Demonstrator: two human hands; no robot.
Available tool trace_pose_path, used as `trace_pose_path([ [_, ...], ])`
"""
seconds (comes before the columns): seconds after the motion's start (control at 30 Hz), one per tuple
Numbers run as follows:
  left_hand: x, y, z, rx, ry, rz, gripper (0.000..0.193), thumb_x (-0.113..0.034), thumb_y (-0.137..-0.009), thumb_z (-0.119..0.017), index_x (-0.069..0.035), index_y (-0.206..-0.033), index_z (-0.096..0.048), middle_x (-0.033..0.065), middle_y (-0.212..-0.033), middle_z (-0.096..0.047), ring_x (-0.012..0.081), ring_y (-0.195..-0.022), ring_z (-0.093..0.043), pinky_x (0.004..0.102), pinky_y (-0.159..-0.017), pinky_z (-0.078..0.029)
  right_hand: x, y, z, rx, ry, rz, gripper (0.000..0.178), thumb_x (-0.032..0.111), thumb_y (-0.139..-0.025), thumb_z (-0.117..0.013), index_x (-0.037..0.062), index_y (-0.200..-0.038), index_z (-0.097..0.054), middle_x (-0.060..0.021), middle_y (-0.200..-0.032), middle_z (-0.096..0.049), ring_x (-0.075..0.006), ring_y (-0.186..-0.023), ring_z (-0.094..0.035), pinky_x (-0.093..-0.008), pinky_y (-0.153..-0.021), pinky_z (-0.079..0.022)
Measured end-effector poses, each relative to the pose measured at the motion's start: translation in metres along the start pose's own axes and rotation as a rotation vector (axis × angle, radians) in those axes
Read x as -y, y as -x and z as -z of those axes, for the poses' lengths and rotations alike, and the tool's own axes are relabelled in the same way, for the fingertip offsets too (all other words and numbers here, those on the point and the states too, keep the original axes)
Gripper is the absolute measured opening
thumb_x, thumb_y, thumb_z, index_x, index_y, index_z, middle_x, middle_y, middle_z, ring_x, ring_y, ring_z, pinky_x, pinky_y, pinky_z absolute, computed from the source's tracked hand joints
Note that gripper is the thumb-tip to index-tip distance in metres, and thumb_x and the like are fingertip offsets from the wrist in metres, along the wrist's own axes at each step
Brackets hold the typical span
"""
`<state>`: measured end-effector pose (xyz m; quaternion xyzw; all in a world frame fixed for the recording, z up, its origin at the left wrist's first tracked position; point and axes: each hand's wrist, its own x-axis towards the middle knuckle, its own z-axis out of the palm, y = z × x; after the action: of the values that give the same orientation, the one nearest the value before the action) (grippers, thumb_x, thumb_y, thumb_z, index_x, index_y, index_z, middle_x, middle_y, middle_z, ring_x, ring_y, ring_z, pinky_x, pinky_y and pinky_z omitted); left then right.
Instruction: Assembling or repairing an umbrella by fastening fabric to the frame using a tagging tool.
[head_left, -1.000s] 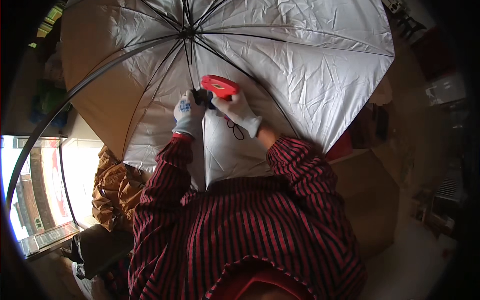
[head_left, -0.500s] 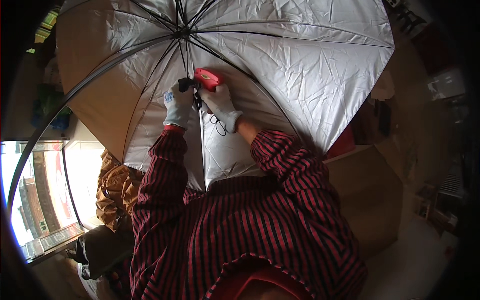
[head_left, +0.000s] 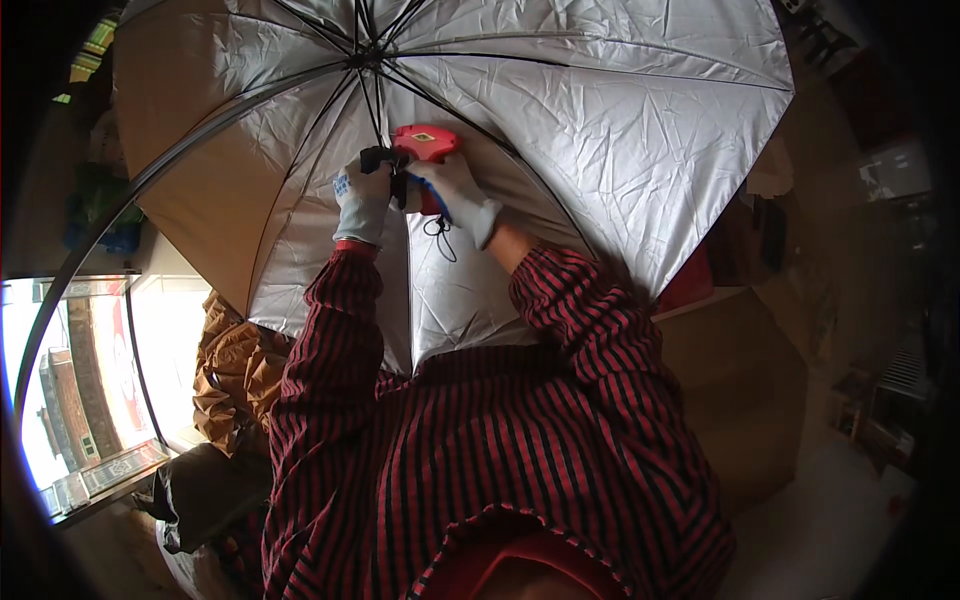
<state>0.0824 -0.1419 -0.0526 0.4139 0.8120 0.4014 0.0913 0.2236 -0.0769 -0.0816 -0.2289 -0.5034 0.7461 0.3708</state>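
We identify an open umbrella canopy as the largest part, spread behind and around the grip; its underside is silver fabric, creased across the panels to the right, and brownish in tone to the left. Its straight outer edge to the right stands well apart from the grip, giving sideways room, while its near edge meets the striped smock below the grip. We note both sleeved arms extended upward from the smock, the right one angled inward. A matte brown panel lies below and to the right of the grip; a crumpled brown fabric heap lies below and to the left. From the dark hub above the grip, thin black ribs fan outward, and the dark shaft curves away left. The left hand, in a pale knit glove, is upright with its fingers curled closed around a black piece; the right hand, likewise gloved, slants up-left, closed around a red tool. The red tool has a rounded plastic head above the right fingers. The black piece sits between the hands; we cannot tell whether the tool touches it. A thin dark cord loop hangs just below the right hand.
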Motion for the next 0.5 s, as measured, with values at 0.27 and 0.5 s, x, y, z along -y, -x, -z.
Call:
trace_pose_path([
  [0.27,-0.006,-0.002,0.013,0.074,-0.034,0.086,0.022,-0.022,-0.081,-0.063,-0.007,-0.095,-0.072,0.0133,-0.077,-0.07,0.0271,-0.069,-0.067,0.0371,-0.064,-0.051,-0.02,-0.011,0.029,0.348,-0.095,0.211,0.013,0.013,-0.092,-0.053,0.0054,-0.098,-0.063,-0.0019,-0.096,-0.064,-0.0092,-0.085,-0.061,-0.0262,-0.08,-0.049],
  [0.5,-0.024,0.004,0.022,0.149,0.11,0.152,0.019,-0.018,-0.083,-0.063,-0.003,-0.093,-0.071,0.0082,-0.06,-0.062,0.0152,-0.05,-0.059,0.0315,-0.049,-0.046,0.008,-0.014,0.029,0.458,-0.544,-0.25,0.014,0.014,-0.093,-0.05,0.0057,-0.094,-0.061,-0.0011,-0.092,-0.063,-0.0109,-0.084,-0.06,-0.0259,-0.078,-0.047],
])
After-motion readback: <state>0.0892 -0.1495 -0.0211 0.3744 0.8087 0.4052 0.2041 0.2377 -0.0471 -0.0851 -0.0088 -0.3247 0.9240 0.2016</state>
